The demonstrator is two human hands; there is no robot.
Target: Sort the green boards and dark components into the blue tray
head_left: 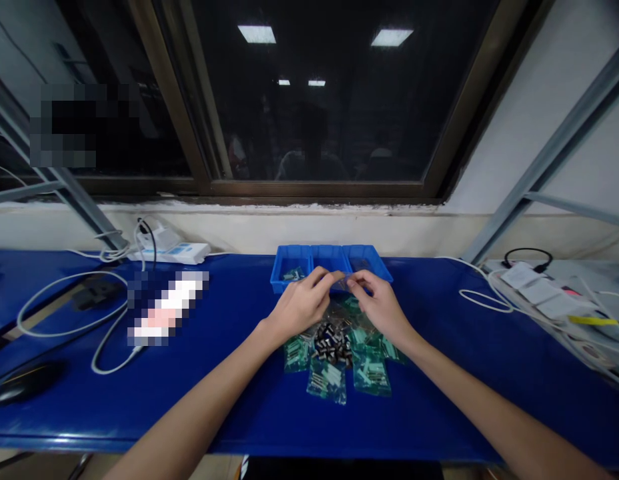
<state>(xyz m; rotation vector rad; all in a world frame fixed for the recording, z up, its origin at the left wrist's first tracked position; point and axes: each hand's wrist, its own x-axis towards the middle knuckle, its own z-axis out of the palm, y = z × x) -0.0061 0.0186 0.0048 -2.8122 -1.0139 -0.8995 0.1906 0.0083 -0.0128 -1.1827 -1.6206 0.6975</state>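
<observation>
At the far edge of the blue bench (229,420), under a dark window (309,100), stood a divided blue tray (289,270); the left hand (302,307) and right hand (382,310) pinched a clear plastic bag (341,283).

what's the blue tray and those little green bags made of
The blue tray looks like moulded plastic: thin walls, one even colour and a slight sheen. The green bags look like thin plastic film, glossy and creased, though the exact film can't be told.
</observation>
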